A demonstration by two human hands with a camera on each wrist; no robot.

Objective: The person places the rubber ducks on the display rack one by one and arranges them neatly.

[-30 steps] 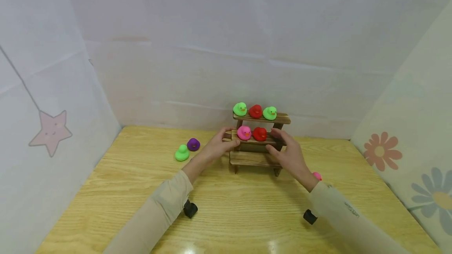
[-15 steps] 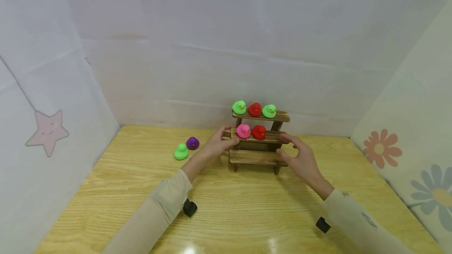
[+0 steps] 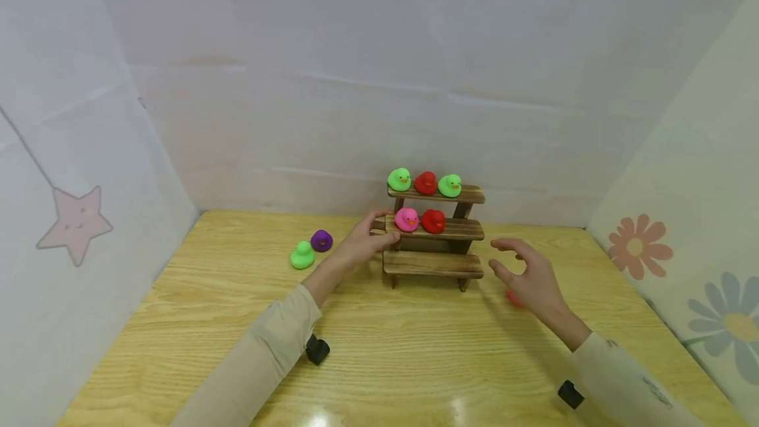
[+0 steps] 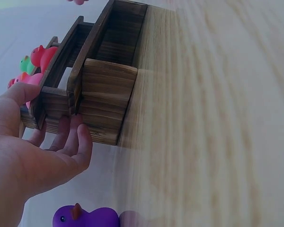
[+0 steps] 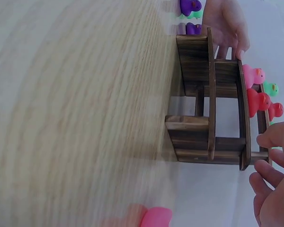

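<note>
Right hand (image 3: 535, 284) moved rightward, grip wide | partly blocks pink duck (image 5: 156, 218) | left hand (image 3: 358, 245) holding rack (image 3: 433, 261) | purple duck (image 3: 322, 240) nearby

A: Rack's (image 3: 433, 263) position?
B: On tabletop (image 3: 379, 368), before back wall (image 3: 332, 124). Left fingers (image 3: 387, 240) at its left end; right fingers (image 3: 516, 246) apart, beyond right end.
A: On it?
B: Three ducks (image 3: 425, 183) along top tier, two ducks (image 3: 433, 221) on middle, leftward.
A: Beside it?
B: Head view: left, near duck (image 3: 302, 256), farther duck (image 3: 322, 240) behind; right, half-hidden duck (image 3: 513, 299) below right fingers.
</note>
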